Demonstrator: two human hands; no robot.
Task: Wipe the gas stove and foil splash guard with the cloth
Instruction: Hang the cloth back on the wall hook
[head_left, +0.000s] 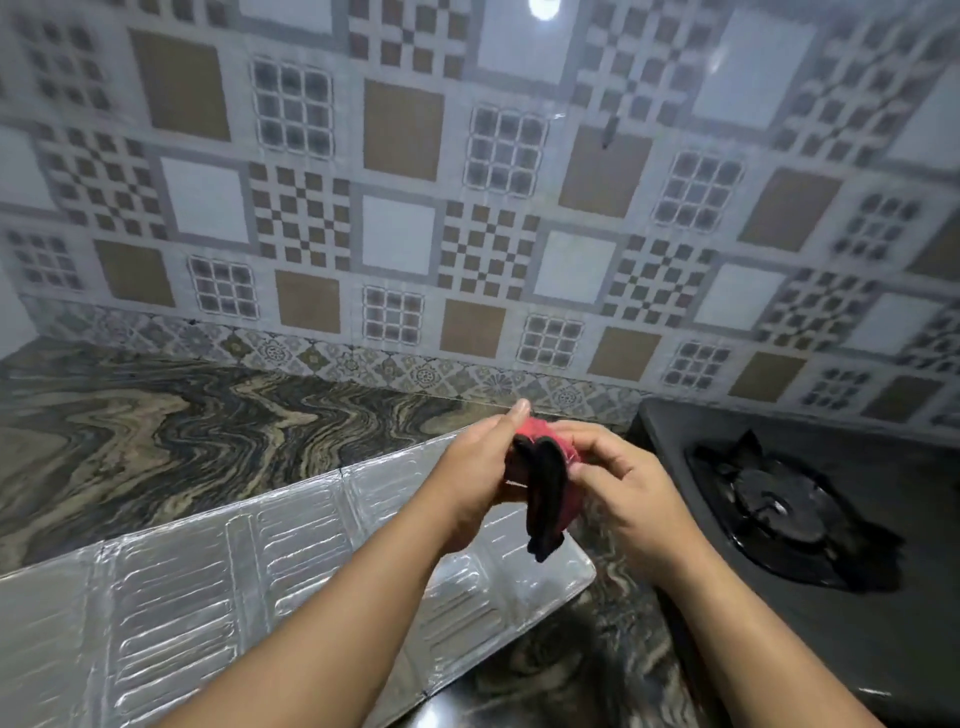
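A red cloth with a black edge (546, 488) is bunched up in the air between both hands. My left hand (480, 475) grips its left side with the thumb raised. My right hand (626, 486) pinches its right side. One black end of the cloth hangs down below the hands. The silver foil splash guard (208, 592) lies flat on the counter under my left forearm. The black gas stove (810, 519) sits to the right, with its burner and pan support in view; my right hand is just left of it.
The dark marbled countertop (171, 426) stretches to the left and behind the foil. A patterned tiled wall (395, 234) rises behind the counter and the stove.
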